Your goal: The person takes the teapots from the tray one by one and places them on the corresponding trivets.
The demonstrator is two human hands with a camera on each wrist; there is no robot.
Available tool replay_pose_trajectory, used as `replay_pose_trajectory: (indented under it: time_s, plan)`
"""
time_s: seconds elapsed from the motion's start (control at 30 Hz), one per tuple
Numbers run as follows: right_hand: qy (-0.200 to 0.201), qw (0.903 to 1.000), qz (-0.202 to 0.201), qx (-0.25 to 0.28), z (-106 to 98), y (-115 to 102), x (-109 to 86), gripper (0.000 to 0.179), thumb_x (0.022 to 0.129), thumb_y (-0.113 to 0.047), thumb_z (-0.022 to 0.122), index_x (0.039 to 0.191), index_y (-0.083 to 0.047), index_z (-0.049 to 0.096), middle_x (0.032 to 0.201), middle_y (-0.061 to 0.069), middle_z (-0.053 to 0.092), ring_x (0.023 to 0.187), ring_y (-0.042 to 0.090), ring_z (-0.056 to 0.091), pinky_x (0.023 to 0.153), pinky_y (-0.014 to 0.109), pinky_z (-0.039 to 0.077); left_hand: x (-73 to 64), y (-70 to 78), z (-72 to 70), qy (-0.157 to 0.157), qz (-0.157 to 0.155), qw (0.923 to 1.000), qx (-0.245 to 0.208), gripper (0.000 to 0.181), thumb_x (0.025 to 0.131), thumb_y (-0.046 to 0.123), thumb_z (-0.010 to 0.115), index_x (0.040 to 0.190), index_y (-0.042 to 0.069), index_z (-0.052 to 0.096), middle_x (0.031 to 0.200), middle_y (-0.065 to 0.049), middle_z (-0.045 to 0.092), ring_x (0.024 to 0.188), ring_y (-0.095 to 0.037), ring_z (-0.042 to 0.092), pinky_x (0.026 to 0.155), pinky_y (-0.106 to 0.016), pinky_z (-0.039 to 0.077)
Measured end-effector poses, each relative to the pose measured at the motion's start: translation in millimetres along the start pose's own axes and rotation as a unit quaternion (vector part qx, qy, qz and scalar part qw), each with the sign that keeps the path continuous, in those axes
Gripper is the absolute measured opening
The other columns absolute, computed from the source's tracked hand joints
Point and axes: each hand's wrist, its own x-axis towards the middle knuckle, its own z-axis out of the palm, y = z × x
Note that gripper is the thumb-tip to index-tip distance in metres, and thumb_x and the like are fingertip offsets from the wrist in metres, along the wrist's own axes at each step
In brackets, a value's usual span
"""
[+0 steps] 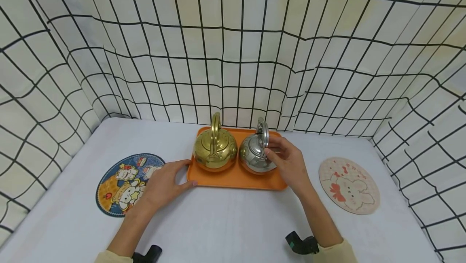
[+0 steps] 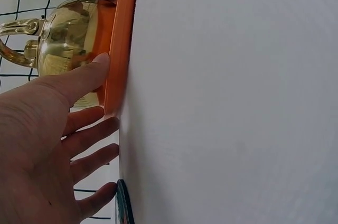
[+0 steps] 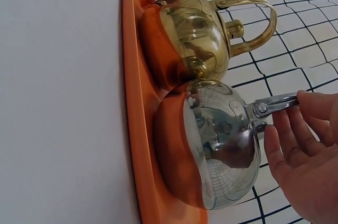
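Note:
A gold kettle (image 1: 214, 149) and a silver kettle (image 1: 255, 153) stand side by side on an orange tray (image 1: 236, 180), both with their arched handles up. My right hand (image 1: 289, 160) pinches the silver kettle's handle (image 3: 274, 102) between thumb and fingers, from the right. At the tray's left end is my left hand (image 1: 164, 186), its fingers spread and fairly straight. Its thumb (image 2: 100, 65) touches the tray rim by the near left corner, and the other fingertips lie along the left side. In the right wrist view the silver kettle's round body sits close against the gold one.
On the white table (image 1: 233, 222) a blue round mat (image 1: 125, 188) with cartoon figures lies at the left, partly under my left forearm. A pale pink mat (image 1: 349, 186) with a rabbit lies at the right. Black netting (image 1: 233, 44) over pale cloth rises behind and along both sides.

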Motion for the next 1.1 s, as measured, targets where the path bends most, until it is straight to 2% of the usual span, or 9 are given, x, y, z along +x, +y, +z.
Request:
replay_pose_trajectory:
  time_s: [0.2,0.37,0.73,0.87,1.1]
  plan:
    - [-0.004,0.9994,0.016,0.031,0.6,-0.9,1.2,0.044,0.098,-0.008,0.071,0.142,-0.006,0.062,0.122,0.018,0.070,0.110,0.014,0.065,0.094,0.015,0.056,0.5,0.3,0.5,0.000,0.000,1.0000,-0.002,0.073,0.090,0.046,0.079,0.149,0.010,0.056,0.150,-0.019,0.059,0.142,-0.046,0.051,0.115,-0.067,0.044]
    - [-0.016,0.9979,0.028,0.056,1.9,-1.6,2.3,0.045,0.099,-0.006,0.070,0.143,-0.008,0.061,0.123,0.018,0.069,0.107,0.013,0.067,0.092,0.020,0.061,0.0,0.7,0.1,0.001,-0.001,1.0000,-0.004,0.072,0.091,0.045,0.079,0.149,0.009,0.056,0.150,-0.020,0.059,0.142,-0.047,0.050,0.115,-0.067,0.044]
    - [-0.027,0.9974,0.034,0.059,3.8,-1.8,4.7,0.046,0.097,-0.007,0.073,0.141,-0.011,0.063,0.123,0.018,0.070,0.114,0.025,0.068,0.094,0.016,0.059,-1.5,0.2,0.8,0.008,0.005,0.9999,-0.007,0.072,0.090,0.043,0.080,0.149,0.009,0.056,0.150,-0.020,0.059,0.142,-0.047,0.051,0.115,-0.067,0.044]
    - [-0.030,0.9972,0.031,0.061,3.0,-2.5,4.6,0.044,0.097,-0.008,0.072,0.140,-0.009,0.064,0.121,0.015,0.071,0.111,0.020,0.068,0.092,0.017,0.060,-1.4,0.4,0.7,0.011,0.007,0.9999,-0.010,0.071,0.090,0.042,0.080,0.148,0.009,0.056,0.149,-0.020,0.060,0.141,-0.047,0.051,0.115,-0.067,0.044]
    - [-0.037,0.9957,0.038,0.076,-0.4,-2.5,4.9,0.041,0.097,-0.010,0.073,0.137,-0.009,0.066,0.112,0.002,0.070,0.105,0.013,0.068,0.090,0.020,0.061,-2.5,0.1,0.0,0.013,0.009,0.9998,-0.010,0.071,0.091,0.042,0.080,0.148,0.008,0.056,0.149,-0.019,0.060,0.141,-0.046,0.052,0.115,-0.066,0.044]
